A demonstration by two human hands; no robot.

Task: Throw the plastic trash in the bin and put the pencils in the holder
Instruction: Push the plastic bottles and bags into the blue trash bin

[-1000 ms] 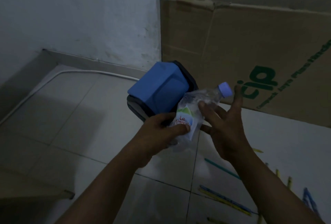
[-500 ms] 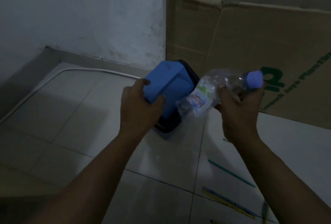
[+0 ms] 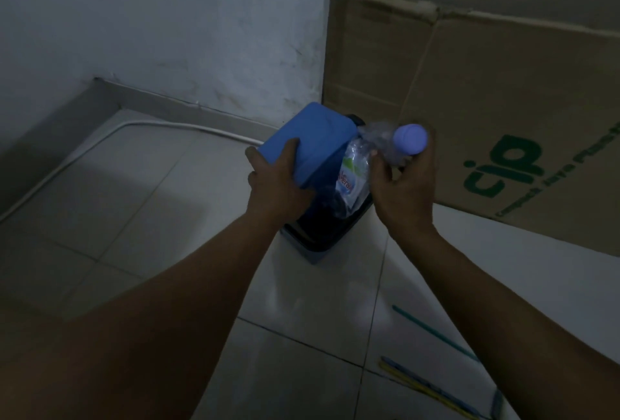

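A small dark bin (image 3: 312,238) stands on the tiled floor near the wall corner. Its blue lid (image 3: 312,137) is tipped up, and my left hand (image 3: 278,181) grips the lid's near edge. My right hand (image 3: 402,184) holds a crushed clear plastic bottle (image 3: 355,171) by its neck, blue cap (image 3: 410,138) up. The bottle's lower end points down into the bin's dark opening. Several pencils (image 3: 432,332) lie on the floor at the lower right, green, blue and yellow. No pencil holder is in view.
A large cardboard box (image 3: 486,100) with green print leans against the wall right behind the bin. A white cable (image 3: 100,141) runs along the floor by the left wall. Pale floor tiles spread to the left and in front.
My left hand has let go of the bottle, taken the bin's lid and lifted it. My right hand has turned the bottle bottom down into the bin's opening.
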